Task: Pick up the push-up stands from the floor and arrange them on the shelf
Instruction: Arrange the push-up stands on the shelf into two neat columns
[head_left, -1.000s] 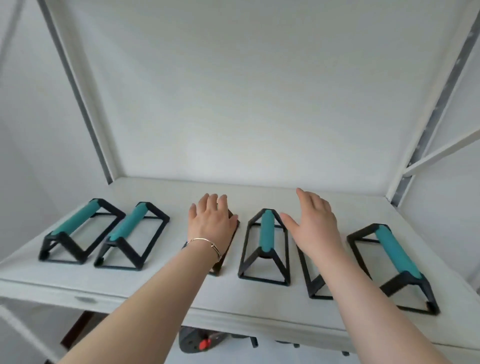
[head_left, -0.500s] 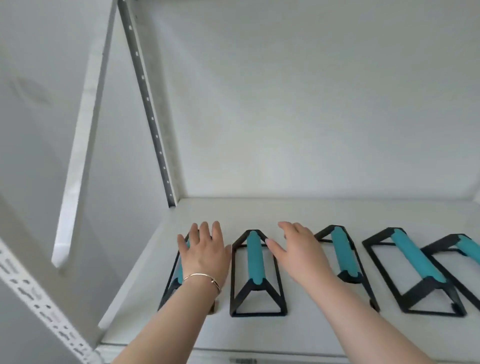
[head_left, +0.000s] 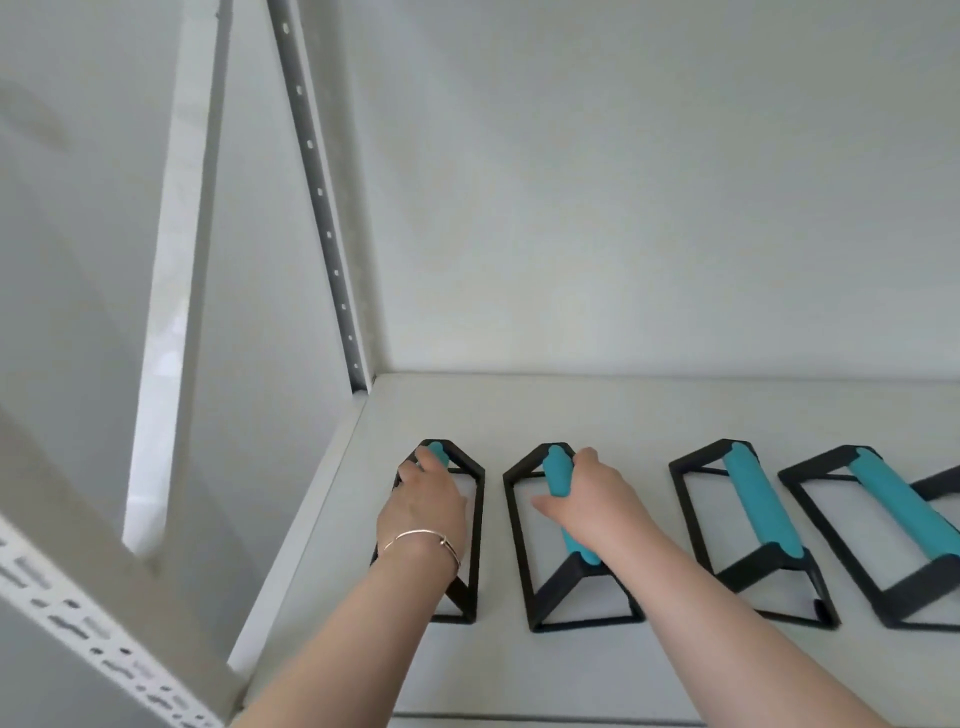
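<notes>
Several black push-up stands with teal grips stand in a row on the white shelf (head_left: 623, 410). My left hand (head_left: 423, 501) is closed over the teal grip of the leftmost stand (head_left: 470, 519), hiding most of that grip. My right hand (head_left: 592, 496) wraps the grip of the second stand (head_left: 556, 470) from the right side. To the right stand a third stand (head_left: 756, 499) and a fourth stand (head_left: 901, 506), both untouched. A fifth stand (head_left: 940, 480) shows only as a black corner at the right edge.
The shelf's left edge runs close beside the leftmost stand. A perforated grey upright (head_left: 322, 208) rises at the shelf's back left corner, and a white slotted post (head_left: 93, 618) crosses the lower left. White wall lies behind the shelf.
The view has swung left along the shelf. Both hands moved from the middle stands to the two leftmost ones and went from spread flat above them to closed on their grips.
</notes>
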